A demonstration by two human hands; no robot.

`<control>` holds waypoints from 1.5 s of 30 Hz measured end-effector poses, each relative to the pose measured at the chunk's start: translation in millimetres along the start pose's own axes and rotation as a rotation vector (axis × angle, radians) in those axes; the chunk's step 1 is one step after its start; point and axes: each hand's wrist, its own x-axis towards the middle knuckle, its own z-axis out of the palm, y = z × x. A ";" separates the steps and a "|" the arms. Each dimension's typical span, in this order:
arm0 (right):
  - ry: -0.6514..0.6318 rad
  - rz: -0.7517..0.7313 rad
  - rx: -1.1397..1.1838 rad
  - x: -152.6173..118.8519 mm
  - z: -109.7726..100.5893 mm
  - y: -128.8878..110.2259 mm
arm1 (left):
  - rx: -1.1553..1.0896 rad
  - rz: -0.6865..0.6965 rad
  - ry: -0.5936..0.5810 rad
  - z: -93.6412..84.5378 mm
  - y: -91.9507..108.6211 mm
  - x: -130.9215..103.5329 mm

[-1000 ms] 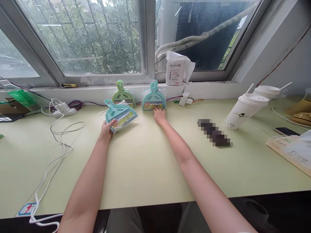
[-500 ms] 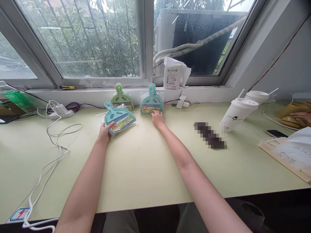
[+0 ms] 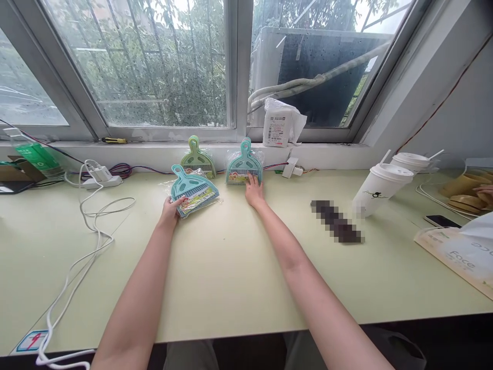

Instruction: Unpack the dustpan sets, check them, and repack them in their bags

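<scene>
I have my left hand point(image 3: 169, 210) clamped on the near blue dustpan-and-brush set point(image 3: 195, 191), thumb across the front of its clear wrap at the lower left corner, other fingers behind; set is tilted, handle up and to the left, printed label facing me; can't tell if its lower edge touches the table point(image 3: 231, 288); my right hand point(image 3: 254, 191) is at the far blue dustpan-and-brush set point(image 3: 245, 163), fingers a little spread over the lower right of its label; thumb is not clear, so can't tell whether that hand grips or only presses; far set stands handle up at the table's back edge, close to the wall under the sill; green dustpan-and-brush set point(image 3: 197, 160) stands left of it, partly covered by the near one; hands are well apart, bare table between the forearms; on the sill: yellow utility knife point(image 3: 114, 140) to the left, white tissue packet point(image 3: 277, 126) to the right; power strip point(image 3: 102, 181) and white cable point(image 3: 92, 246) on the table's left side; two lidded cups with straws on the right, front cup point(image 3: 379, 189) partly hiding the rear cup point(image 3: 414, 161); dark pixelated object point(image 3: 337, 222) lies just left of them; phone point(image 3: 441, 221) and tissue pack point(image 3: 450, 249) farther right.
</scene>
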 end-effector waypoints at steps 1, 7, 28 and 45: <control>-0.014 0.008 -0.006 1.1 0.2 -0.2 | -0.002 0.001 -0.002 -0.3 -0.5 0.1; -0.055 0.051 -0.006 5.6 3.3 0.4 | 0.004 0.016 -0.018 -3.2 -3.0 -0.1; 0.241 -0.531 0.221 -111.2 -72.7 -31.3 | -0.009 -0.088 -0.193 51.0 -10.5 -39.2; -0.009 0.234 0.861 -152.3 -83.2 0.2 | -0.006 -0.116 -0.350 113.7 -43.9 -114.7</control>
